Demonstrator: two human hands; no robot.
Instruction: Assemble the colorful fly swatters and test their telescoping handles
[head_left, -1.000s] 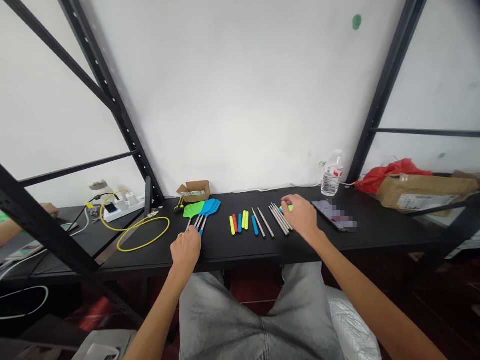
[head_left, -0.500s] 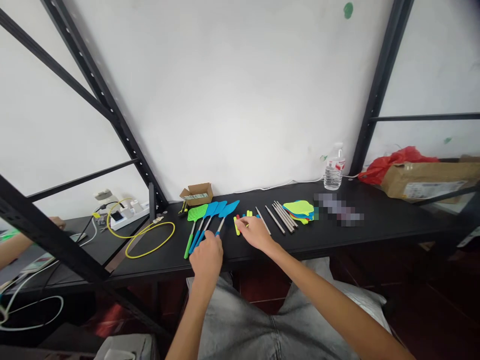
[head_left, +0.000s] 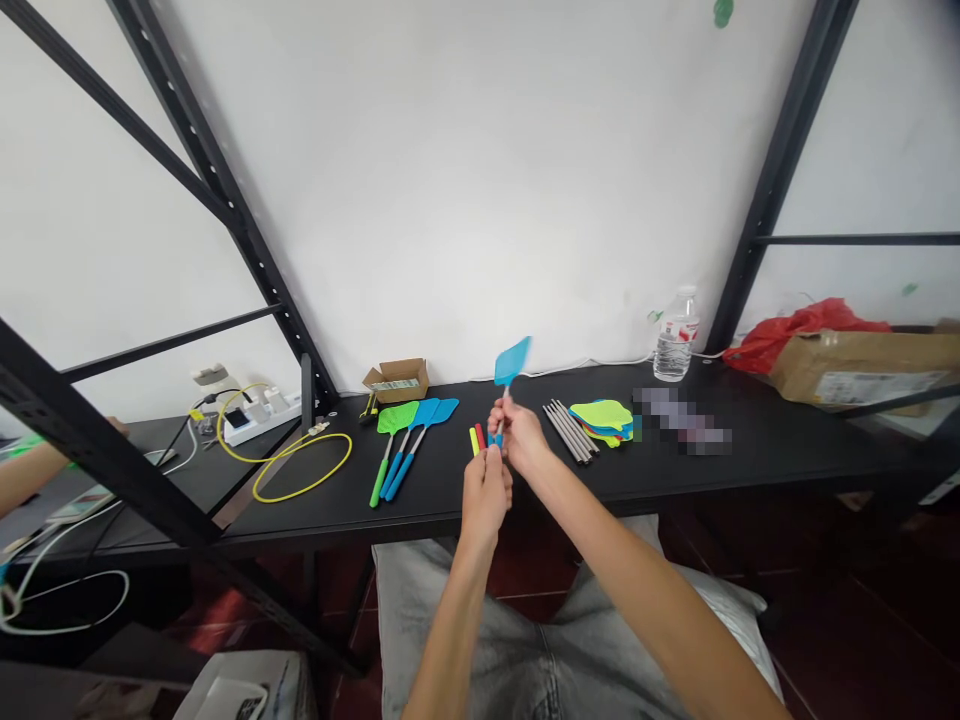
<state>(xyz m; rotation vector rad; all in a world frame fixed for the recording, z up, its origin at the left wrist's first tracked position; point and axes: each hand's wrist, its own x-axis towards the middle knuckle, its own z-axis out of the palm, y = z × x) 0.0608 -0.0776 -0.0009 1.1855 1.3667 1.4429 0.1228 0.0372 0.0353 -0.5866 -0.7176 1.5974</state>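
Note:
A small blue fly swatter is held up over the table's front, its head tilted toward the wall. Around its blue handle, my left hand is closed, low down. Just above, my right hand is closed on the metal rod. Yellow and red handle grips lie behind my hands, partly covered. To the left rest a green fly swatter and two blue fly swatters. On the right are several metal rods and a stack of loose swatter heads.
At the back stands an open cardboard box. A yellow cable loops at the left near a power strip. A water bottle stands back right, with a carton farther right. Another person's arm shows at far left.
The blue swatter has been lifted off the table and brought rightward by my left hand. My right hand has left the handle grips and now holds the swatter's rod.

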